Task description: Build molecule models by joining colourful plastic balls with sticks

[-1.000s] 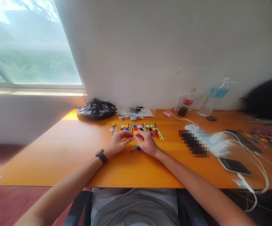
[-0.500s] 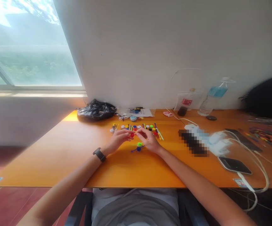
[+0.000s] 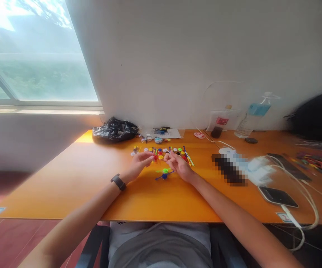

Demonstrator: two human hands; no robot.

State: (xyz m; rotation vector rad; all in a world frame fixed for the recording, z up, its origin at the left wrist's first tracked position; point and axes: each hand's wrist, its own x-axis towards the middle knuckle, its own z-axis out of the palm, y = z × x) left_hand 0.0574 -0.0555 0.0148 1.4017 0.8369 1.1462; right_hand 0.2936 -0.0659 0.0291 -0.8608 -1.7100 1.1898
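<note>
My left hand [image 3: 140, 162] and my right hand [image 3: 177, 164] are raised a little over the orange table [image 3: 66, 178], fingertips close together. The left fingers pinch a small red piece [image 3: 155, 158]. The right hand's fingers are curled and pinched; what they hold is too small to make out. Just beyond the hands lies a row of small coloured caps and sticks [image 3: 174, 151]. Under the hands on the table lie a green piece [image 3: 165, 171] and a blue piece with a thin stick [image 3: 163, 176].
A black plastic bag [image 3: 113, 130] and papers lie by the wall. A water bottle [image 3: 251, 115], a phone [image 3: 278, 196] with white cables [image 3: 303, 186], and more coloured pieces [image 3: 317, 160] are at the right.
Both hands have lifted and moved slightly away from me, toward the row of coloured pieces. The green and blue pieces that the hands covered now show on the table.
</note>
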